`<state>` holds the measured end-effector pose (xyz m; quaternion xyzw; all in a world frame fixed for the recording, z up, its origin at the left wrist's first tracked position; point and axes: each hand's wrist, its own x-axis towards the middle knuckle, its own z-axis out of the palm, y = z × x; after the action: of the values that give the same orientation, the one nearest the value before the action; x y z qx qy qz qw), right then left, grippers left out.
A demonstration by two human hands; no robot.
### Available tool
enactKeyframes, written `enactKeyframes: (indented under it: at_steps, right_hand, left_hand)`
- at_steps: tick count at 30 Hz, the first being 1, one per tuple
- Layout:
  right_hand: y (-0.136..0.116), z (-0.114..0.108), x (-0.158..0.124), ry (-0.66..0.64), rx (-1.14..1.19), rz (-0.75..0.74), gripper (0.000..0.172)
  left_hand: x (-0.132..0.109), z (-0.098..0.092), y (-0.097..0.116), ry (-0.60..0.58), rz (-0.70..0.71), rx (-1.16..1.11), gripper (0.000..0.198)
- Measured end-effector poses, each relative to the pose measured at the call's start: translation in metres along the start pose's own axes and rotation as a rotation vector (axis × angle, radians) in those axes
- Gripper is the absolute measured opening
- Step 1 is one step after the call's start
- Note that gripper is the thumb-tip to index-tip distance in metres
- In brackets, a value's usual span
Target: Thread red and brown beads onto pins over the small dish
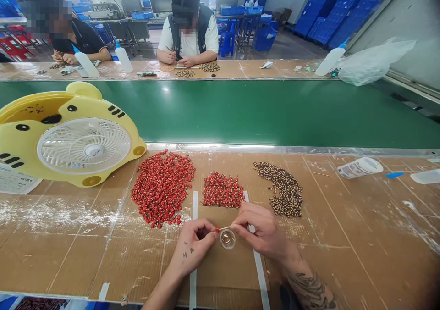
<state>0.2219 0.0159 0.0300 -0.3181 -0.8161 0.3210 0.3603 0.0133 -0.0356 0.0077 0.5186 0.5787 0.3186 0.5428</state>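
My left hand (197, 246) is closed, pinching a small red piece (217, 230) between thumb and forefinger. In my right hand (259, 227) is a thin wooden stick (225, 228), its tip at the red piece. Just below the stick sits a small clear round dish (228, 239) on a taped cardboard sheet (227, 273). Beyond my hands lies a small heap of red pieces (222, 190) with pale and dark parts. A larger heap of red pieces (163, 188) is to its left. On the right is a curved heap of dark and tan pieces (283, 190).
A yellow animal-faced fan (84, 149) stands at left. A white tub (360, 168) lies at right near a blue cap (394, 175). A green belt (275, 113) runs behind the cardboard. Two people work across it, near white squeeze bottles (123, 58) and a plastic bag (371, 64).
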Motion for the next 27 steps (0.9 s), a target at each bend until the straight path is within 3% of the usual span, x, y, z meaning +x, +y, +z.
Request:
enactKeyframes:
  at_steps: [7,13,16,20,23,27]
  right_hand:
    - [-0.002,-0.008,-0.002,0.033,-0.068,0.023,0.025]
    - [-0.004,-0.013,-0.012,-0.235,-0.229,0.096,0.025]
    - [0.009,-0.03,-0.018,-0.14,-0.317,0.234,0.019]
    - [0.037,-0.071,-0.022,0.05,-0.544,0.445,0.013]
    - [0.054,-0.091,-0.017,-0.009,-0.668,0.519,0.015]
    - [0.068,-0.091,-0.007,-0.065,-0.718,0.529,0.017]
  left_hand:
    - [0.0,0.0,0.004,-0.004,0.019,0.064,0.023]
    - [0.0,-0.003,0.005,-0.017,0.02,0.082,0.025]
    - [0.001,-0.005,0.003,-0.021,0.033,0.092,0.026]
    - [0.001,-0.006,0.001,-0.031,0.053,0.073,0.025]
    - [0.002,-0.006,-0.001,-0.017,0.064,0.053,0.025]
    - [0.002,-0.007,-0.002,-0.009,0.07,0.028,0.027]
